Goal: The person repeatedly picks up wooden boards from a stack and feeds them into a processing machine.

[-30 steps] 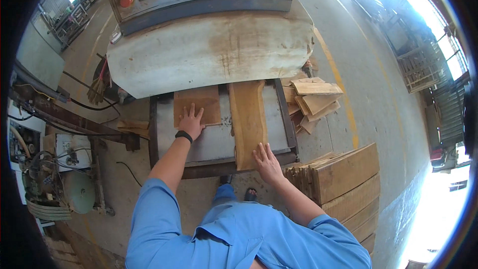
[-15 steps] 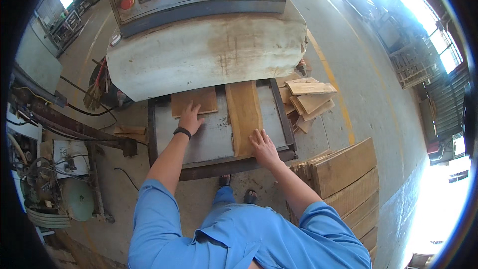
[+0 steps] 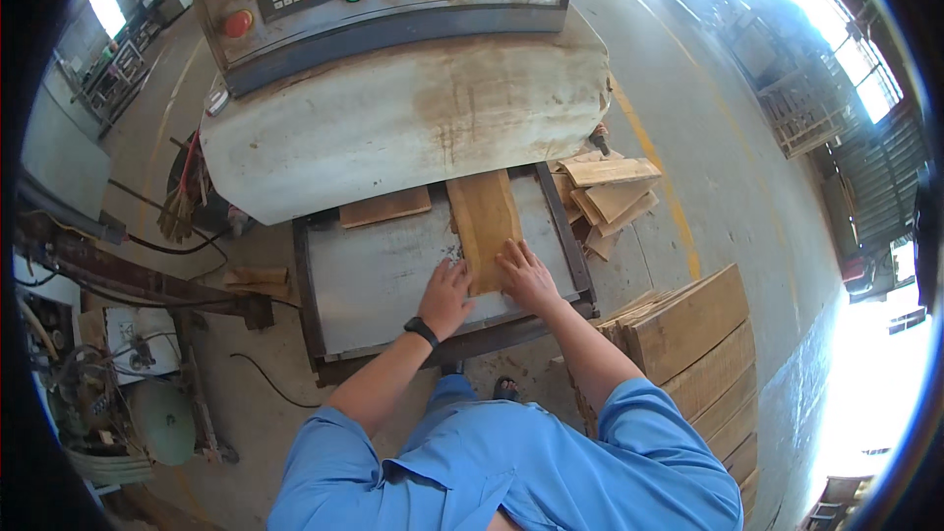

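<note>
- Both palms flat, fingers spread: left hand [image 3: 445, 297] and right hand [image 3: 527, 275] press the plank's [image 3: 484, 221] near end; nothing gripped.
- Plank's long axis runs 12–6, far end under the machine hood [image 3: 413, 123].
- Shorter board [image 3: 385, 207] at 10 o'clock.

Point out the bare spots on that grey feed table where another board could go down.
The feed table is bare across its left half, between the left rail and the left hand, in front of the short board. A narrow strip runs between the long board and the right rail. It is crowded where the right hand presses the long board.
</note>
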`<move>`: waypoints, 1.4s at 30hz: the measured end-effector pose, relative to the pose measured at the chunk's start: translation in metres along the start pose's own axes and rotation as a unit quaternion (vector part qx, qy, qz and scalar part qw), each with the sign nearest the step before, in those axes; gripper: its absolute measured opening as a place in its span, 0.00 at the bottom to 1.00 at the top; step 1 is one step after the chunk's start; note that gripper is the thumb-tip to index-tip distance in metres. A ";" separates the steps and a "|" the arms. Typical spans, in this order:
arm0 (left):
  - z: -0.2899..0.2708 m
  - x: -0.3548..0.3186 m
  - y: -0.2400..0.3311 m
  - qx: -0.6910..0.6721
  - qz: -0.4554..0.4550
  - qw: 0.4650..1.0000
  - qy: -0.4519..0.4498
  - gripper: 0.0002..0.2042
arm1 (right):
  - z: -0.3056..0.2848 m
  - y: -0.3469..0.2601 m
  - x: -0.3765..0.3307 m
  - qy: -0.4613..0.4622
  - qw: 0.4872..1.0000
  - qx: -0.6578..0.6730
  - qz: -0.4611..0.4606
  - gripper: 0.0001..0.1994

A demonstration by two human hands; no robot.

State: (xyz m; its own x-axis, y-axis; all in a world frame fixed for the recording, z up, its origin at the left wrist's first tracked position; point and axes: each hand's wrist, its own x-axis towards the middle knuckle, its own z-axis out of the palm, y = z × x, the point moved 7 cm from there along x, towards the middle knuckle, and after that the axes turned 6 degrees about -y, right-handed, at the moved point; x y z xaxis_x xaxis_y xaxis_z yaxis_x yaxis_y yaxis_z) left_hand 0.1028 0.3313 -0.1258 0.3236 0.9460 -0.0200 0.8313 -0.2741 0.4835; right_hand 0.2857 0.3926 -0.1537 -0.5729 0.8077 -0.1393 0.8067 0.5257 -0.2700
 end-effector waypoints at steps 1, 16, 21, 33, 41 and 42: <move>0.006 0.003 0.005 0.018 0.013 1.000 -0.012 0.30 | -0.006 -0.003 0.004 0.001 1.000 0.000 0.003 0.40; 0.009 0.074 -0.023 0.112 0.045 0.991 0.052 0.23 | -0.006 -0.003 -0.028 0.139 0.973 0.087 0.160 0.32; -0.002 0.088 -0.023 0.076 0.076 0.992 0.072 0.24 | 0.009 0.004 -0.136 0.238 0.944 0.122 0.192 0.24; 0.023 0.103 0.008 0.126 0.066 0.989 0.029 0.25 | 0.239 -0.064 -0.424 -0.107 0.761 0.371 0.521 0.24; 0.117 -0.018 0.194 -0.025 0.268 0.957 -0.106 0.22 | 0.362 -0.202 -0.606 0.003 0.598 0.471 0.649 0.27; 0.129 -0.048 0.224 -0.045 0.302 0.944 -0.129 0.22 | 0.371 -0.225 -0.629 0.019 0.559 0.486 0.671 0.26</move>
State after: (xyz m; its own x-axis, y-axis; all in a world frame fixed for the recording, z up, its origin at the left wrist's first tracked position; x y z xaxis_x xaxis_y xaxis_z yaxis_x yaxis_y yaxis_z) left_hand 0.3325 0.2023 -0.1295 0.8346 0.5456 0.0755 0.4229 -0.7226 0.5468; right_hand 0.4109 -0.3328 -0.3584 0.4724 0.3146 -0.8233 0.0357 -0.9402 -0.3388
